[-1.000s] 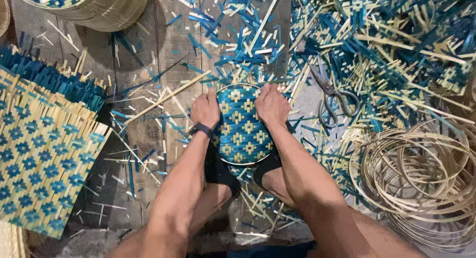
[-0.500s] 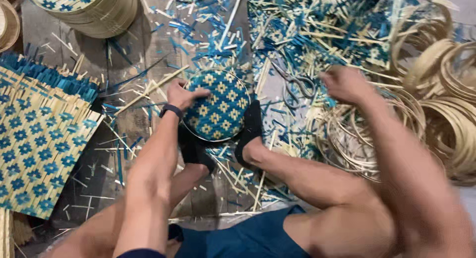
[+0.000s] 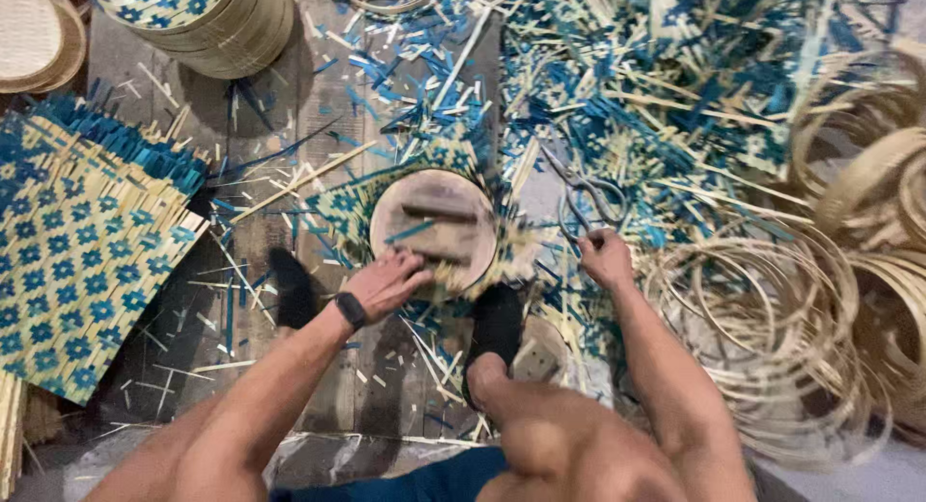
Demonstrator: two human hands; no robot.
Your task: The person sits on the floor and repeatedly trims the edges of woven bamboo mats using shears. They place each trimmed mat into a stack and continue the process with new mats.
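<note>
The person sits on a plank floor [image 3: 145, 87] strewn with blue and pale bamboo offcuts, and the work in hand lies straight ahead between the two feet. The left hand [image 3: 386, 282] lies flat, fingers spread and gripping nothing, pressed on the near-left rim of a round wooden form [image 3: 434, 227]; that form sits on a blue-and-natural woven mat [image 3: 342, 213], whose fringe sticks out around it on the left and far sides. The right hand [image 3: 606, 259] is curled loosely just at the near end of a pair of metal scissors [image 3: 584, 195]. Its fingertips seem to touch or nearly touch the handle loops, but whether they have hold of them cannot be told. The scissors lie just to the right of the form, with their long axis running away from the person: handles toward the right hand, blades pointing to the far edge of the floor. So the right hand is much the nearer to the scissors, and the left is the one on the form. To the right lies a heap of thin bamboo hoops [image 3: 772, 319]. At the left edge a larger woven sheet [image 3: 77, 261] lies flat, and at the far left a stack of finished round trays [image 3: 193, 10] stands.
</note>
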